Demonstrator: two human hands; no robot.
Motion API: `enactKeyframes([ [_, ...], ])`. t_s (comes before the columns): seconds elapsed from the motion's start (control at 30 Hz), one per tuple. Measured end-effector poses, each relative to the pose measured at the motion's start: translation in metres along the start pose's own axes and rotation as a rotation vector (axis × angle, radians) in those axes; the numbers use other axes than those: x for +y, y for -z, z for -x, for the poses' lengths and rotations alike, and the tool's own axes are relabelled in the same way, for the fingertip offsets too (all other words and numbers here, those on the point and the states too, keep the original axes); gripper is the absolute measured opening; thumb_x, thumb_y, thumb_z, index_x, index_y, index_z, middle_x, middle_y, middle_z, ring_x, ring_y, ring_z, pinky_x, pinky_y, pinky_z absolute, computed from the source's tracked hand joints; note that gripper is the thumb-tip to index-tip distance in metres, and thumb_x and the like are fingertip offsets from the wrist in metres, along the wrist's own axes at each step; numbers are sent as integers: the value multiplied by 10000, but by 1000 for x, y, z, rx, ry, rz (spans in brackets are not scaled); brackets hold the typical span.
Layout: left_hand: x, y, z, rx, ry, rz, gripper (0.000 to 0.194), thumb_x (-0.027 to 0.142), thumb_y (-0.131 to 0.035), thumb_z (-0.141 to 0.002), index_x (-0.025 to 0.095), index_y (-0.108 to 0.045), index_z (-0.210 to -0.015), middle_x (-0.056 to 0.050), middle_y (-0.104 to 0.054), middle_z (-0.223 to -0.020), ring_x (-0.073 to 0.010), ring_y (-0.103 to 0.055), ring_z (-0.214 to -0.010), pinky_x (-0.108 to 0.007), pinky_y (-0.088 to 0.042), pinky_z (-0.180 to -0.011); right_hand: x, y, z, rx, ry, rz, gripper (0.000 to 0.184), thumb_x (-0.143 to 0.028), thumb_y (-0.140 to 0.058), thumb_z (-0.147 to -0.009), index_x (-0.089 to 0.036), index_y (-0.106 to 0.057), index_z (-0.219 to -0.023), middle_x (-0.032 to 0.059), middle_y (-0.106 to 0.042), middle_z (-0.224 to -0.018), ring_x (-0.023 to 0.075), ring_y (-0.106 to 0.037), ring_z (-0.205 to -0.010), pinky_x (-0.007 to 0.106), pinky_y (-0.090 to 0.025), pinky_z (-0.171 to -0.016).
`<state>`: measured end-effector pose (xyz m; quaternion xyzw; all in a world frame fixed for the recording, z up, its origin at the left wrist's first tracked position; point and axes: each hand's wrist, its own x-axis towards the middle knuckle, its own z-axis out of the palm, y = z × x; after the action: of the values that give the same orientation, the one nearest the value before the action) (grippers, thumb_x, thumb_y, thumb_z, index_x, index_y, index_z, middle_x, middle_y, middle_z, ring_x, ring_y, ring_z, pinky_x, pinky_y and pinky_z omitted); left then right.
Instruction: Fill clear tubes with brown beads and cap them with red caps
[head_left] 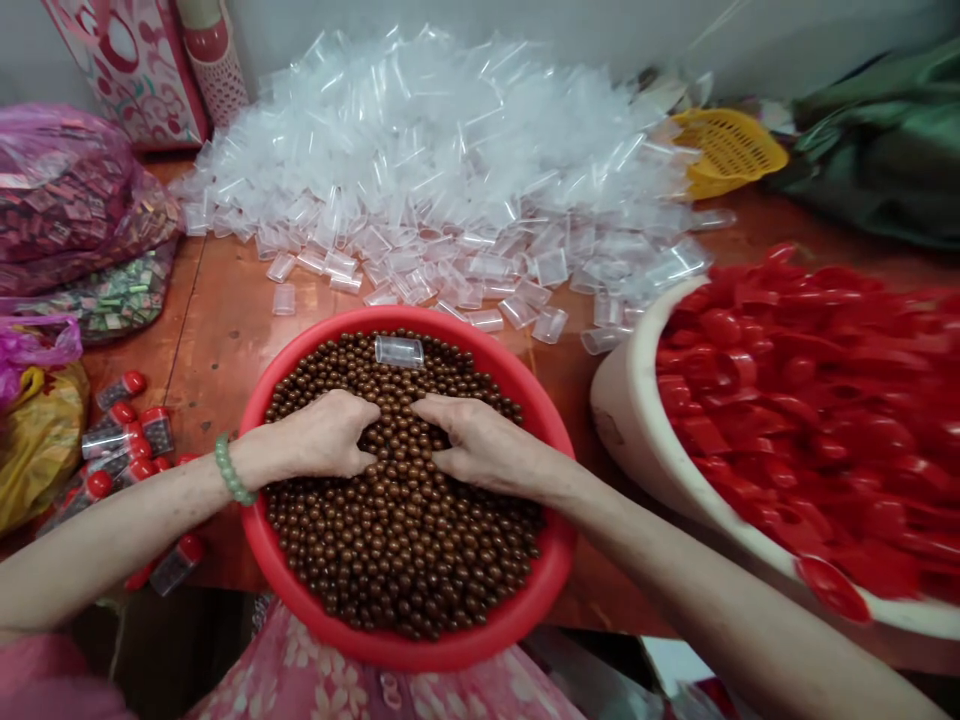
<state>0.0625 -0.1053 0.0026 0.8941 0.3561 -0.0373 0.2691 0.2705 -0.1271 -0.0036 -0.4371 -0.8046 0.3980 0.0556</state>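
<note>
A red basin is filled with small shiny brown balls. Both hands dig into the balls near the middle of the basin, facing each other with a narrow gap between. On my left hand the thumb and forefinger are apart, and the other fingertips are hidden among the balls. My right hand is posed likewise, thumb and forefinger spread, its remaining fingers buried. A clear plastic tube lies on the balls just beyond my hands. A green bead bracelet circles my left wrist.
Clear tubes are heaped at the back of the table. At right stands a white tub of red plastic caps; a yellow basket lies behind. Filled red-capped tubes and plastic bags are at left.
</note>
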Motion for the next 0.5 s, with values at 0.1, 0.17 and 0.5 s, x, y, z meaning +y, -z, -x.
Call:
enactKeyframes([
  [0.1, -1, 0, 3, 78, -52, 134, 118, 249, -655, -724, 144, -604, -707, -12, -621, -668, -136, -533, -584, -253, -401, -574, 2, 0, 4, 85, 24, -167, 297, -43, -531, -686, -179, -584, -945, 38, -653, -980, 185, -601, -927, 304, -454, -857],
  [0.17, 0, 1, 6, 97, -46, 241, 168, 299, -666, -756, 138, -629, -783, -7, -646, -719, -130, -549, -621, -242, -397, -592, 2, -1, 6, 129, 34, -220, 325, -65, -565, -712, -177, -584, -1017, 40, -660, -1024, 182, -609, -949, 311, -458, -880],
  [0.5, 1, 1, 23, 275, -42, 563, 348, 259, -715, -771, 158, -631, -1093, -31, -705, -1014, -153, -640, -916, -275, -473, -867, -2, 0, 12, 162, 44, -98, 292, -139, -618, -799, -165, -580, -1087, 61, -684, -1036, 186, -638, -947, 325, -475, -878],
])
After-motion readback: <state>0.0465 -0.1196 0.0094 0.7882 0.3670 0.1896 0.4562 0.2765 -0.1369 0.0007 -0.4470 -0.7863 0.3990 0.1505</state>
